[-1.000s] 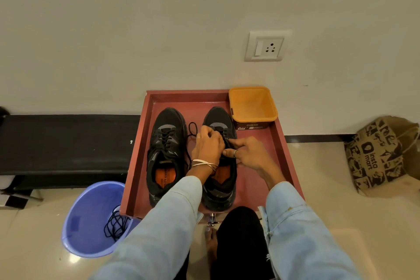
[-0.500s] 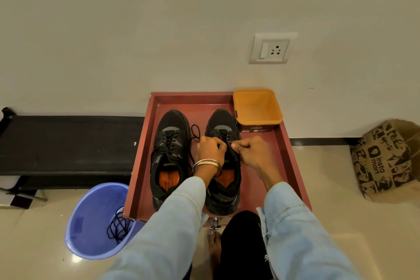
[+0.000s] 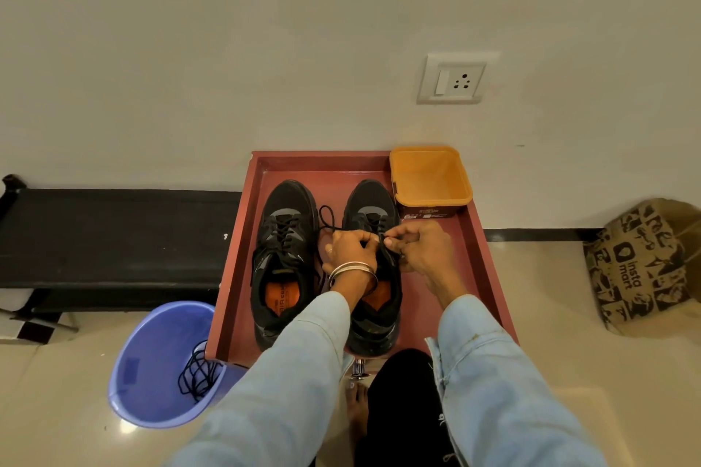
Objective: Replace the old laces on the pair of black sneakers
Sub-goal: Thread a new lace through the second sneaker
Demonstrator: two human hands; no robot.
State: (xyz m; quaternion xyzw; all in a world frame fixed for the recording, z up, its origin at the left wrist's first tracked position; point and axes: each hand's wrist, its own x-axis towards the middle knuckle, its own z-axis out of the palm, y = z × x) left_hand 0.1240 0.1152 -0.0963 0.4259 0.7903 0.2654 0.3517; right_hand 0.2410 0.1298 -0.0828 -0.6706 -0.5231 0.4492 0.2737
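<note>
a red tray (image 3: 489, 262) lies on the floor against the wall and serves as the landmark. to the left of the tray, a black bench (image 3: 113, 235) runs along the wall. off the tray's near-left corner stands a blue bucket (image 3: 151, 364), with a tangle of old black laces (image 3: 197, 375) inside it. well to the right of the tray slumps a printed paper bag (image 3: 645, 269). in the tray's far-right corner sits an orange tub (image 3: 430, 178). on the tray, side by side with toes toward the wall, stand the left sneaker (image 3: 280, 258), fully laced, and the right sneaker (image 3: 373, 208), partly covered by both hands. the left hand (image 3: 351, 248), with bangles at the wrist, rests over the right sneaker's lace area, fingers curled around the black lace (image 3: 328, 218), a loop of which arcs between the two sneakers. the right hand (image 3: 421, 248) meets it over the same sneaker, thumb and fingers pinched together on the lace.
</note>
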